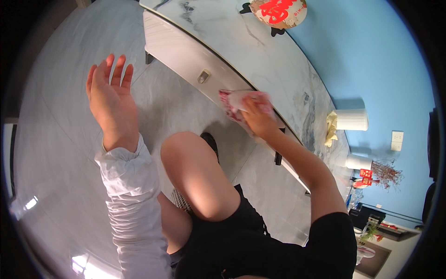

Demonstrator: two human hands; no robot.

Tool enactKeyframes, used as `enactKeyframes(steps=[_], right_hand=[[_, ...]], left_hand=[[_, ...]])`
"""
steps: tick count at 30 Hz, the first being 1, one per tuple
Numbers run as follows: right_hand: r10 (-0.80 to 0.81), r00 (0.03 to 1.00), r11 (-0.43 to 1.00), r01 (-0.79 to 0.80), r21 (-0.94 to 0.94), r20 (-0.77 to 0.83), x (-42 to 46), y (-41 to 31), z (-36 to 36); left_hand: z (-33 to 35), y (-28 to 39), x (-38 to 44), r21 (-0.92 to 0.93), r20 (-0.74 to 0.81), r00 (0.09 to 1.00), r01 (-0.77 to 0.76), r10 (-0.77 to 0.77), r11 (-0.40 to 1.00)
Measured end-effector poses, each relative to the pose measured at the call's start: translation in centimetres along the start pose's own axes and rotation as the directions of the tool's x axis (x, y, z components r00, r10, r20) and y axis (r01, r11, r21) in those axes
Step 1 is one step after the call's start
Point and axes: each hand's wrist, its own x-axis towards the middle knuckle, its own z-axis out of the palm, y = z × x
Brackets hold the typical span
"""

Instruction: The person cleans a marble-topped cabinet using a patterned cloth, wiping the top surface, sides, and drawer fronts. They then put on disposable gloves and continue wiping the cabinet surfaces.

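Observation:
My left hand [116, 99], below a gathered white sleeve, is held over the grey floor at the left, palm showing and fingers extended, holding nothing. On the right, my bare right arm reaches to a low cabinet with a marble-patterned top [278, 66]. My right hand [256, 117] presses a pink and white cloth [240, 101] against the pale drawer front [181, 42], just under the dark top edge. Both cloth and fingers are blurred, and the fingertips are partly hidden in the cloth. A small recessed metal handle [204, 76] sits on the drawer front beyond the cloth.
On the cabinet top stand a round ornament with red writing [278, 13], a ribbed white container with a yellow cloth-like piece [352, 119] and a white vase with dried sprigs [359, 161]. A blue wall rises behind. My bent knee [183, 150] and black shoe [210, 141] are near the cabinet.

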Motion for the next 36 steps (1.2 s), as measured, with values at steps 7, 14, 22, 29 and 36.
enactKeyframes(steps=[7, 14, 22, 29, 36], right_hand=[[0.138, 0.943, -0.072, 0.314, -0.947, 0.302, 11.6, 9.4, 5.2], [0.474, 0.741, -0.354, 0.655, -0.667, 0.476, 4.2, 13.9, 7.4], [0.77, 0.409, -0.316, 0.911, -0.265, 0.49, -3.5, 12.1, 4.5], [0.399, 0.757, -0.145, 0.609, -0.78, 0.517, 9.1, 10.7, 6.5], [0.383, 0.73, -0.317, 0.68, -0.661, 0.566, 7.6, 12.5, 6.0]], left_hand=[[0.3, -0.5, -0.2, 0.06, -0.033, 0.999, 0.009, -0.007, 0.998], [-1.3, 1.8, 0.8, 0.028, 0.102, 0.988, -0.121, 0.117, 0.992], [1.2, 4.2, -2.3, 0.069, -0.081, 0.968, -0.232, 0.237, 0.97], [-3.3, 4.4, -1.4, -0.18, 0.222, 0.946, -0.2, 0.238, 0.963], [-2.0, 4.4, -0.8, -0.206, 0.035, 0.978, -0.195, 0.206, 0.959]])
